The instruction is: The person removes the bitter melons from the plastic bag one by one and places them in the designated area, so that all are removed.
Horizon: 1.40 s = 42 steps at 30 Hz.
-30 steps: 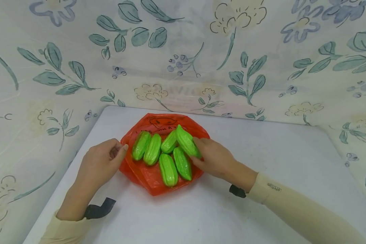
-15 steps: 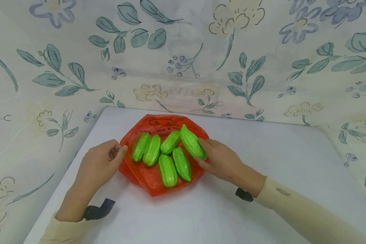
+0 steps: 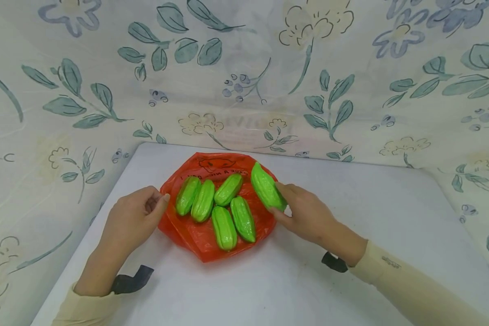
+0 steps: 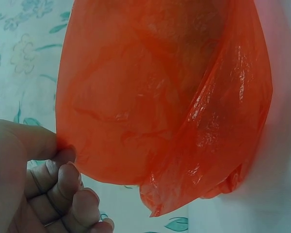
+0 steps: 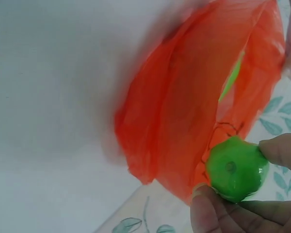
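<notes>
A red plastic bag (image 3: 195, 235) lies spread open on the white table, with several glossy green ridged vegetables (image 3: 224, 227) inside, shaped like short cucumbers. My left hand (image 3: 136, 217) pinches the bag's left rim; the left wrist view shows thumb and forefinger on the red film (image 4: 131, 107). At the bag's right edge, my right hand (image 3: 305, 213) grips one green ridged vegetable (image 3: 266, 186) between thumb and fingers, its tip pointing up and away. In the right wrist view that vegetable (image 5: 236, 169) appears end-on, held in front of the bag's mouth.
The white table (image 3: 375, 213) extends to the right and in front of the bag. A cloth with flowers and leaves (image 3: 252, 68) hangs behind the table and at its sides. A black strap (image 3: 132, 278) is at the left wrist.
My right hand has moved to the right with the green ridged vegetable, away from the others toward the bag's right edge. My left hand has stayed at the left rim.
</notes>
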Available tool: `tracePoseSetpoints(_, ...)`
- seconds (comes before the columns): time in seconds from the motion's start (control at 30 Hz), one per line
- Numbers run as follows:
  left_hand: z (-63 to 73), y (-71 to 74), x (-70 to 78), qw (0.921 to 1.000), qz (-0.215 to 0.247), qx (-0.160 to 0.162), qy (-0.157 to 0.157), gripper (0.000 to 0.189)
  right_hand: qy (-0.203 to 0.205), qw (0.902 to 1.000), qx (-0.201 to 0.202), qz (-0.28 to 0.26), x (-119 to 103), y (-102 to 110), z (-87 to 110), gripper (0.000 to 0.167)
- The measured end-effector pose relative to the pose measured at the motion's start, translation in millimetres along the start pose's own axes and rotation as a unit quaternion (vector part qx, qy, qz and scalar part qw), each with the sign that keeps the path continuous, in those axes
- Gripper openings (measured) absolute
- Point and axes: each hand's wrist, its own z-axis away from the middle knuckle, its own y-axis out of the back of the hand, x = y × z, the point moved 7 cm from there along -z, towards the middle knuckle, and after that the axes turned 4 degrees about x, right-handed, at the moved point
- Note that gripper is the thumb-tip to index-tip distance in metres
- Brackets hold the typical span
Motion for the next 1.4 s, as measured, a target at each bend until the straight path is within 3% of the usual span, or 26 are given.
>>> tracePoseSetpoints(0.67, 1.0, -2.3, -1.5, 1.0000, 0.003, -0.008, 0.003, 0.019, -0.048, 0.9972, 0.052, -0.024, 39.7, 22.7, 12.9, 0.060)
tracePoseSetpoints(0.93, 0.8, -1.3, -2.4, 0.9999, 0.004, 0.006, -0.012, 0.019, -0.081, 0.9952, 0.045, -0.032, 58.8, 11.2, 24.3, 0.057)
tracePoseSetpoints(1.4, -0.6, -0.5, -1.1, 0.9999, 0.004, 0.000, -0.012, 0.021, -0.143, 0.9892, 0.019, -0.026, 95.2, -8.6, 41.1, 0.057)
